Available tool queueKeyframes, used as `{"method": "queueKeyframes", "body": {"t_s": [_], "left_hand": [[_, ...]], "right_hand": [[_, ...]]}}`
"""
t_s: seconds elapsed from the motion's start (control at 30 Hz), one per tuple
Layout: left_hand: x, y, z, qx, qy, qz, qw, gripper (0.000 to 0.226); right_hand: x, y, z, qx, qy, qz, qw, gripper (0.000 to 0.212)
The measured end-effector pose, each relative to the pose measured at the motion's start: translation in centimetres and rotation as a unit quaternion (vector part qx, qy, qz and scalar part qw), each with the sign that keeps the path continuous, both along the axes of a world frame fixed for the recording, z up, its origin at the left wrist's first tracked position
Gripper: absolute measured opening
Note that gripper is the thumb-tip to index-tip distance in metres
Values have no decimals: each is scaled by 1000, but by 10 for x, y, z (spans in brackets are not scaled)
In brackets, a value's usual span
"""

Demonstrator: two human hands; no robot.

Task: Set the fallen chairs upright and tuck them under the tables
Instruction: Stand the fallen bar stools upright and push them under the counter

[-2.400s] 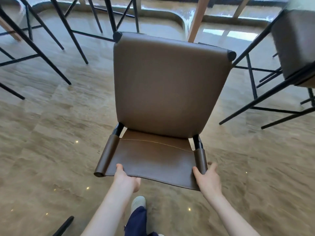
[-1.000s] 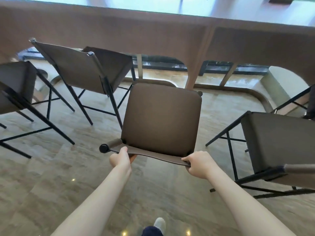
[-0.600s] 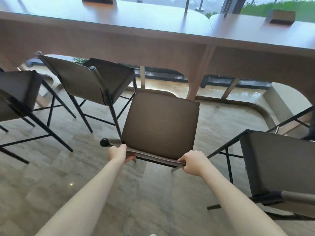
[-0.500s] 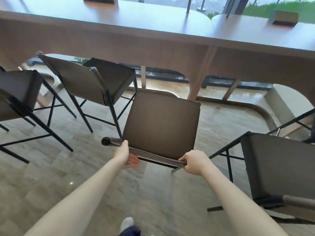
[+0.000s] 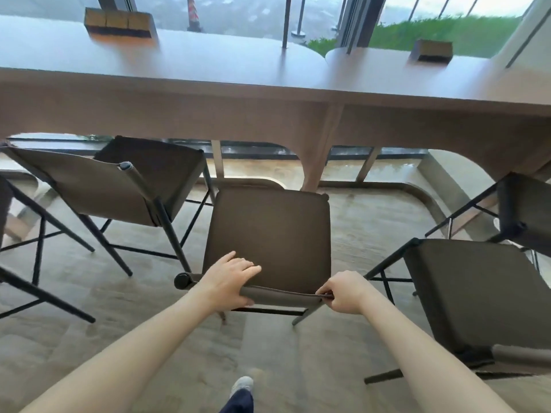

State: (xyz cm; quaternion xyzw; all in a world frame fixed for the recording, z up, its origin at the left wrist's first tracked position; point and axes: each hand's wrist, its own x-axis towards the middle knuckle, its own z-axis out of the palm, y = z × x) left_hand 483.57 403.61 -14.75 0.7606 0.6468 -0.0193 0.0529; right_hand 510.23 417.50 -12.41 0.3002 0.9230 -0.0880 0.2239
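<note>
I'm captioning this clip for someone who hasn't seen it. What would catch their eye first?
Centre frame, a brown leather-covered chair with black metal legs stands upright facing a long wooden table. The left hand lies over the top edge of its backrest, and the right hand pinches that edge's right corner. Similar chairs stand at either side.

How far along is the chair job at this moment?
Done: the middle chair stands upright. In hand: left hand and right hand grip its backrest top, facing the table. Left: tucking it under; the right chair also sits out.
</note>
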Motion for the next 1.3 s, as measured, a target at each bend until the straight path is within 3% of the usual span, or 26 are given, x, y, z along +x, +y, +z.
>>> {"method": "queueKeyframes", "body": {"t_s": [0.1, 0.23, 0.4, 1.3], "left_hand": [[-28, 6, 1, -110, 2, 56, 992, 61], [-35, 20, 0, -143, -32, 62, 987, 40], [-46, 40, -1, -153, -31, 68, 985, 39], [-83, 118, 10, -156, -58, 76, 983, 40]], "right_hand": [[-5, 10, 2, 4, -9, 4, 1000, 38], [-13, 22, 7, 23, -21, 31, 999, 37], [-24, 38, 10, 48, -43, 64, 996, 37], [-59, 123, 0, 49, -35, 33, 998, 27]]}}
